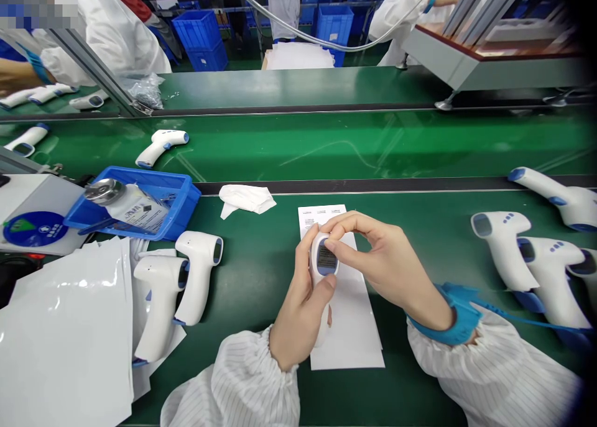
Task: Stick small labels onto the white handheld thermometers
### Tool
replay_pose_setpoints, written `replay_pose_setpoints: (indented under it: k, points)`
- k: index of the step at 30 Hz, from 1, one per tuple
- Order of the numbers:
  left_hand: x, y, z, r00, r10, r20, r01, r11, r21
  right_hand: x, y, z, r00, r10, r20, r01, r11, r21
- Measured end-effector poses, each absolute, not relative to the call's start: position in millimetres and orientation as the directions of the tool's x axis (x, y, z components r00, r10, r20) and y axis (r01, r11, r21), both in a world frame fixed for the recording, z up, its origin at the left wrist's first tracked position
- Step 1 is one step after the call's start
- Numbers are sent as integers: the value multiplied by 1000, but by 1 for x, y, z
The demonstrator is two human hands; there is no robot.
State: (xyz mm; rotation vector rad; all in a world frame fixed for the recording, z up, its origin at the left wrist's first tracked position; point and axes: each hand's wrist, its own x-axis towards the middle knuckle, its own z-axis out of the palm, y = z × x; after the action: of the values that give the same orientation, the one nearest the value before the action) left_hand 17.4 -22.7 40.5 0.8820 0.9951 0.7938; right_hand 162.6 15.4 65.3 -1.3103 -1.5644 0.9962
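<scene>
My left hand (298,306) grips a white handheld infrared thermometer (325,260) upright, its grip running down through my palm and its dark display facing me. My right hand (385,262) pinches the thermometer's head from the right, with the thumb on the display and the index finger along the top edge. Beneath both hands lies a white printed sheet of paper (345,327). A blue strap (454,315) circles my right wrist. Several finished-looking thermometers (504,247) lie to the right, and two more (161,309) lie to the left.
A blue plastic tray (180,194) holds a metal-capped bottle, with a folded white cloth (247,198) next to it. White plastic sheets (60,340) lie at the left. Green conveyor belts (326,147) carry more thermometers, and co-workers in white coats stand beyond them among blue crates.
</scene>
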Motion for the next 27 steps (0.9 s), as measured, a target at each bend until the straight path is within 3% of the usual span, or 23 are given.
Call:
replay_pose_setpoints:
  k: [11, 20, 27]
  points:
    - [18, -24, 41, 322, 867, -380, -134, 439, 888, 161, 13, 64, -73, 987, 143, 328, 160, -931]
    - [17, -24, 40, 304, 884, -354, -88, 396, 914, 157, 8, 60, -58, 938, 343, 430, 333, -839]
    - [15, -21, 41, 330, 860, -388, -114, 445, 888, 161, 11, 56, -102, 965, 242, 401, 263, -878]
